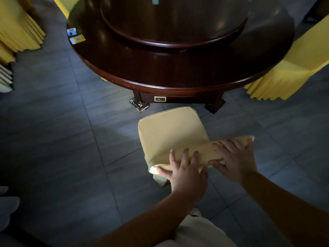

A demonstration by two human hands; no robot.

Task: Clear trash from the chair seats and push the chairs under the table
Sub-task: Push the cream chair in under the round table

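Both hands, left [185,168] and right [235,157], grip the chair [170,131] back. The seat looks clear, though dim. Next: a straight push toward the table [178,82].

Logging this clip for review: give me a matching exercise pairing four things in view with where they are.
Things:
1. left hand
2. right hand
3. yellow card
4. chair seat

Places:
A. near the round table's left edge
B. on the floor in front of the table base, bare
C. on the chair back's right part
D. on the chair back's left part

Pairs: 1-D, 2-C, 3-A, 4-B
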